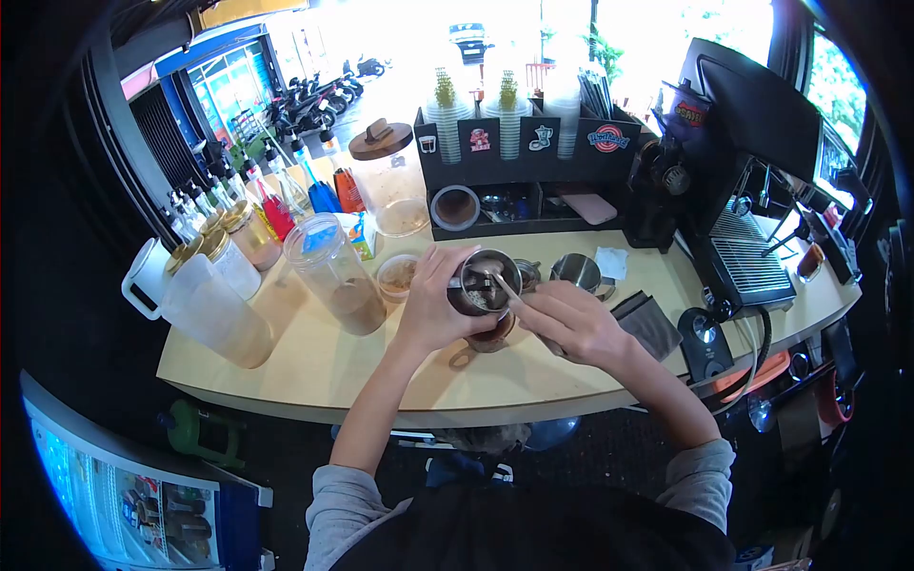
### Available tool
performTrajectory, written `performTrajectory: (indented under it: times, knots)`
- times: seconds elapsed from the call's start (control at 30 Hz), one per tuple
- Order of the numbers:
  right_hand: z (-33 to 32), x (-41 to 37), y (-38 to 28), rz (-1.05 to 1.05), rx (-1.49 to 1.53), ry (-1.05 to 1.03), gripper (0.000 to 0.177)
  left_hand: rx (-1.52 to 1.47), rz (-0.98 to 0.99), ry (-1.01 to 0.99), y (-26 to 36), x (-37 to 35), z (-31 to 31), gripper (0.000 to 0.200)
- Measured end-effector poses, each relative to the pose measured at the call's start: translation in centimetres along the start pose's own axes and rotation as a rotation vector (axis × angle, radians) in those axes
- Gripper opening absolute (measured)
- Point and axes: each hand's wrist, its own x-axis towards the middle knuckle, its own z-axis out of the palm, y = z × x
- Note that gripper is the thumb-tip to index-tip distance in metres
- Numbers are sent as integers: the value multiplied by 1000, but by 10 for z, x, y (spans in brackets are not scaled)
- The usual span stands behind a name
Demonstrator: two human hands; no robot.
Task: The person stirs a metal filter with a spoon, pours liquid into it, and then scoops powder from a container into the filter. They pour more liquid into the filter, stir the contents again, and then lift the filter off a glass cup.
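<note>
My left hand (430,303) is wrapped round a metal pitcher (472,303), which is tilted above the counter. Inside the pitcher is the end of a spoon (502,283), its handle pinched in my right hand (577,325). The pitcher's contents are dark and hard to make out. Just below the pitcher stands a glass cup (492,339) with something brown in it, partly hidden by my left hand and the pitcher. To the right of the pitcher, beyond my right hand, sits another metal cup (575,270).
A clear jar of brown powder (354,303), a small tub (398,274) and a frosted jug (219,309) stand on the left. Syrup bottles line the back left. A black cup organizer (519,195) is behind; an espresso machine (752,262) and scale (705,335) are right.
</note>
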Motion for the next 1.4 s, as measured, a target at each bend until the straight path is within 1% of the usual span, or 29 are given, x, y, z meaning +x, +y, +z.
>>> performTrajectory:
  times: [0.07,0.13,0.17,0.23,0.27,0.33,0.47,0.53,0.57,0.63,0.67,0.73,0.87,0.93,0.97,1.03,1.07,1.1,1.17,1.2,1.27,1.4]
  knots:
    - [-1,2,-1,-7,-21,14,42,4,-1,-6,5,1,0,79]
    - [-3,1,-1,-68,-31,-99,43,14,1,-7,5,0,-1,81]
    - [-2,2,-2,-73,-32,-98,43,36,12,-12,3,-2,0,82]
    - [2,3,-4,-84,-138,21,43,57,21,-16,3,-3,0,83]
    - [3,2,-4,-83,-137,20,43,74,34,-8,6,-3,0,84]
    - [6,1,-5,-23,-147,-67,40,93,46,-2,9,-4,1,84]
    - [7,1,-8,-65,-136,-50,40,153,60,7,9,-5,1,85]
    - [7,7,-8,17,-156,-37,36,153,58,-5,11,-7,1,86]
    - [6,8,-9,19,-156,-36,36,163,66,-6,12,-6,0,86]
    - [5,11,-10,-51,-128,-80,30,175,79,-8,12,-5,0,86]
    - [6,12,-10,-53,-130,-78,30,176,80,-9,12,-6,1,86]
    - [6,12,-10,-34,-123,1,30,174,76,-9,13,-7,0,87]
    - [8,10,-12,-72,-155,-74,30,156,77,15,13,-7,-1,86]
    - [8,7,-14,-99,-144,-4,30,147,65,22,11,-8,-1,85]
    - [7,7,-14,-100,-144,-5,30,123,66,26,10,-8,-1,85]
    - [5,8,-13,33,-120,-1,30,97,65,27,10,-10,0,84]
    - [2,5,-12,50,-23,-31,32,82,60,30,9,-11,0,84]
    - [1,6,-14,49,-24,-30,32,67,56,34,9,-10,0,85]
    - [-3,9,-16,-24,21,0,34,57,59,36,9,-11,0,85]
    - [-2,9,-14,-24,21,-1,34,45,62,34,9,-11,1,85]
    - [2,7,-8,33,-40,77,30,29,48,33,14,-11,-1,85]
    - [-1,8,-12,-26,46,30,29,12,51,42,10,-11,1,86]
